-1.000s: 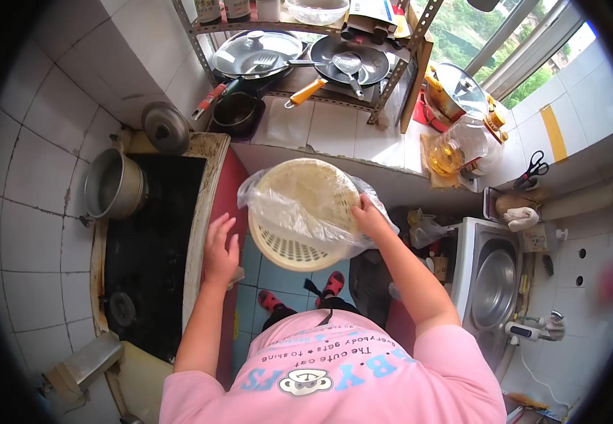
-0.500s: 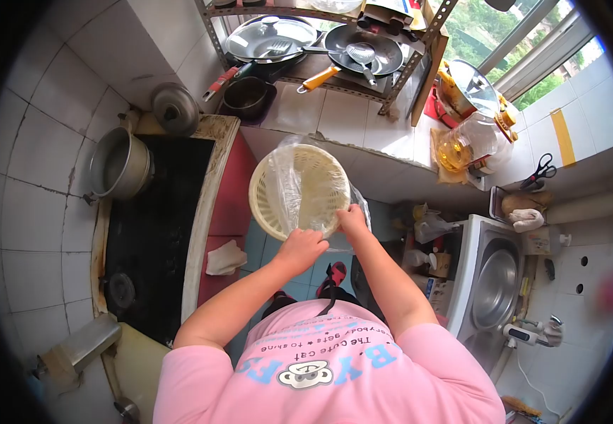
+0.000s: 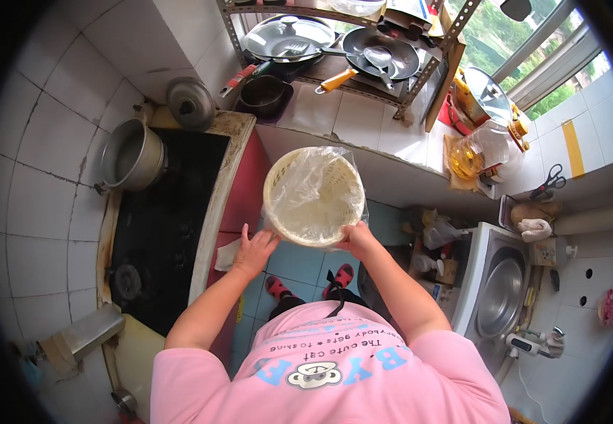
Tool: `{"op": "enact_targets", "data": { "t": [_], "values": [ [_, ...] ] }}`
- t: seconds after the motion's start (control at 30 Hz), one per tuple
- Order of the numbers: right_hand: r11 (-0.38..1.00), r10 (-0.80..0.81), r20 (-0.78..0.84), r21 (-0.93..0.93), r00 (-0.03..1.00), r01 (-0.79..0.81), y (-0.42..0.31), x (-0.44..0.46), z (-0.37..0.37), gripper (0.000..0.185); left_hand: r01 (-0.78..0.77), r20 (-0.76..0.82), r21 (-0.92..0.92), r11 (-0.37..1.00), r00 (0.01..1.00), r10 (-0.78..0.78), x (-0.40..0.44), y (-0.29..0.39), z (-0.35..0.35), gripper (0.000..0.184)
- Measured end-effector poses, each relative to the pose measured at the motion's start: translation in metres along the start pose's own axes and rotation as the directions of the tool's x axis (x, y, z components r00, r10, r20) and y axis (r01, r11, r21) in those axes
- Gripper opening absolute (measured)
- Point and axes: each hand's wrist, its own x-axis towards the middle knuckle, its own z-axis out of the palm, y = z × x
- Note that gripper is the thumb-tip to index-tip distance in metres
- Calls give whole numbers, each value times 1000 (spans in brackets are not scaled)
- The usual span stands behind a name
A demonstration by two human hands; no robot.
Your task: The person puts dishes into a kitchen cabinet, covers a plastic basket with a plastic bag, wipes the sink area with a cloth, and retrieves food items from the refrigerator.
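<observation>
While the right hand grips the lower right rim of the basket, its thumb over the edge and its fingers bent in around it, the left hand is at the lower left rim. One left finger stands up apart from the rest; the others reach the edge, and whether they pinch the rim or only the plastic cannot be told. Thin and clear, the bag spreads over most of the basket's mouth, and some of it hangs past the rim on the right.

The basket is in the air above the blue floor, mouth tilted up, between the stove on the left and the sink on the right. Just beside the left hand, a cloth shows against the red cabinet. A pot sits at the stove's far left corner, near a lid.
</observation>
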Motion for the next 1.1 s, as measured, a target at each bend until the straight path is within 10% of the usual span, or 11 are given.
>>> {"op": "enact_targets", "data": {
  "t": [0.23,0.3,0.33,0.4,0.43,0.67,0.77,0.8,0.87,1.0,1.1],
  "values": [
    [991,22,34,-133,999,-18,-5,-29,6,41,371,247,-435,820,925,-288,12,-46,20,41],
    [982,-57,30,-179,998,61,-2,-29,-3,37,502,103,-849,168,469,-877,18,-53,18,46],
    [981,-56,33,-183,998,61,-3,-30,-2,37,502,102,-849,166,464,-880,27,-44,1,46],
    [964,-120,-12,-238,993,114,-3,-39,2,34,299,-360,-533,792,767,-532,48,0,-48,55],
    [961,-104,-26,-259,994,94,-3,-38,4,33,311,-353,-429,848,806,-475,54,18,-58,61],
    [965,-127,-37,-234,991,115,7,-37,-3,34,421,-440,-520,744,614,-655,75,-11,-28,20],
    [970,-106,-29,-222,994,97,9,-38,-13,34,198,171,-978,-68,568,-805,77,-34,3,12],
    [961,-126,-29,-254,992,114,10,-37,-16,35,201,172,-977,-67,569,-804,76,-39,-2,12],
    [950,-144,-29,-285,989,130,12,-35,-25,36,136,539,-820,-556,510,-670,75,-47,-12,9],
    [956,-154,72,-242,985,167,12,-38,-28,40,60,590,-735,-675,546,-595,70,-64,13,7],
    [947,-166,124,-255,978,193,8,-44,-27,41,182,487,-856,-485,603,-633,80,-62,-8,17]
  ]
}}
